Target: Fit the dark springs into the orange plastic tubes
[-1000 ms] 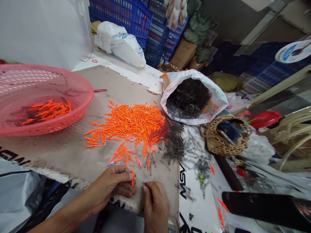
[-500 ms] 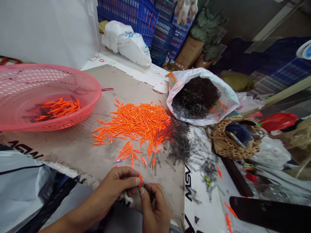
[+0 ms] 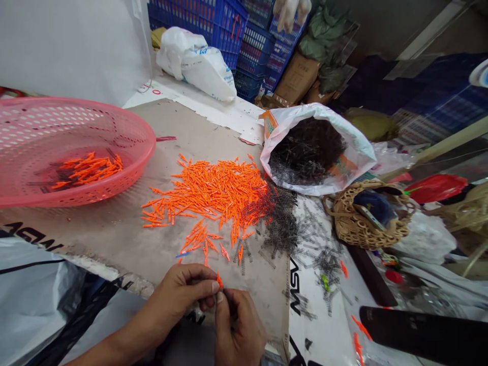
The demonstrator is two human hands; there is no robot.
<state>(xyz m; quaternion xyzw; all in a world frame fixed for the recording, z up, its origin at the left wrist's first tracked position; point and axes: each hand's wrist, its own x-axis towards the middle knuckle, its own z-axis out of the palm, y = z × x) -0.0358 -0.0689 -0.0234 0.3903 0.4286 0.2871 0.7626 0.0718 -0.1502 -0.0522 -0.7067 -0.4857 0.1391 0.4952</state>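
Between the thumb and forefinger of my left hand [image 3: 194, 290] is a small orange pointed plastic piece [image 3: 219, 280], tip up. My right hand [image 3: 239, 323] is closed in a pinch just below it, the thumb close to the piece's lower end; whatever its fingers hold is hidden. Beyond my hands lies a large heap of the same orange pieces [image 3: 217, 190], with a few loose ones nearer me. Dark thin coil springs [image 3: 282, 226] lie heaped against its right side and scatter further right.
A pink perforated basket [image 3: 137, 173] at left holds orange pieces and dark springs. An open white bag [image 3: 360, 157] full of dark springs lies at the back right. Beside it are a woven basket [image 3: 343, 223] and a black flat object [image 3: 415, 330]. Blue crates [image 3: 224, 30] stand behind.
Both hands stay together around the orange piece; my right hand has shifted slightly left and its thumb sits nearer the piece. The heaps look the same.
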